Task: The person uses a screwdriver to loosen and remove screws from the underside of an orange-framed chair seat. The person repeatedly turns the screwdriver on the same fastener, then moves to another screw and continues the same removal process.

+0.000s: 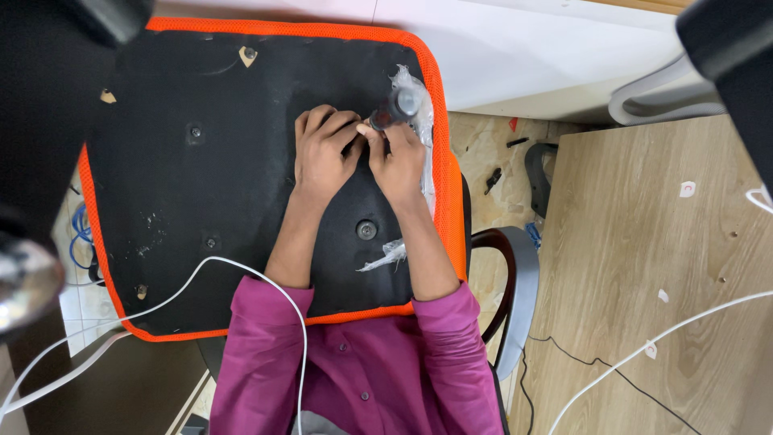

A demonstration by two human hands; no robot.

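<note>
An upturned chair seat [201, 193], black underneath with an orange mesh rim, lies across my lap. Both hands rest on its far right part. My left hand [322, 153] presses flat on the black underside, fingers curled toward the right hand. My right hand [396, 157] grips a small dark cylindrical tool [396, 109] with a red band, held upright against the seat. Clear plastic wrap [420, 121] is bunched around the tool at the orange rim. A metal bolt [366, 229] sits in the seat just below my wrists.
A white cable [201, 270] crosses the seat and my purple shirt. A wooden board [644, 266] lies on the right, with a grey chair armrest [515, 298] beside it. Small black parts [493, 179] lie on the tiled floor. A torn plastic scrap [385, 256] lies on the seat.
</note>
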